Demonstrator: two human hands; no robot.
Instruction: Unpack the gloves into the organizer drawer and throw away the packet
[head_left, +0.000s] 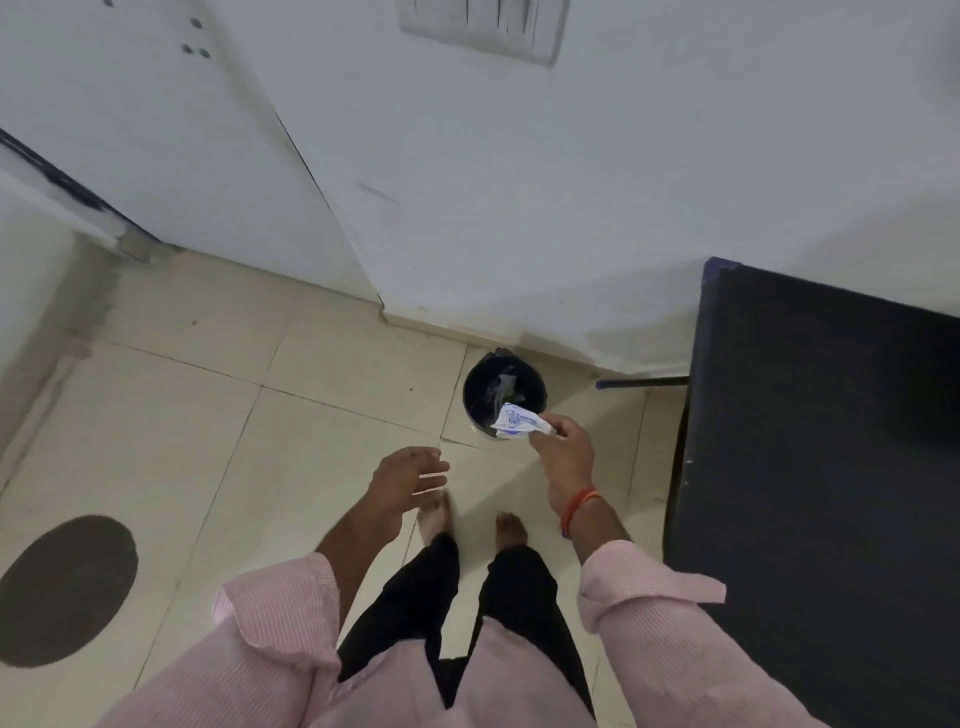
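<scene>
While the right hand (563, 449) pinches the crumpled packet (519, 422) over the black bin (480, 395), seemingly holding litter, the left hand (408, 475) hangs spread and empty

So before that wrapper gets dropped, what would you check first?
1. Packet gripped in the right hand: ok.
2. Packet over the bin opening: ok, it overlaps the near rim, though height is hard to judge.
3. Bin open, with room inside: ok, a dark liner and a few scraps show.
4. Left hand out of the way: ok, open and empty.
5. Packet emptied of gloves: cannot tell.
</scene>
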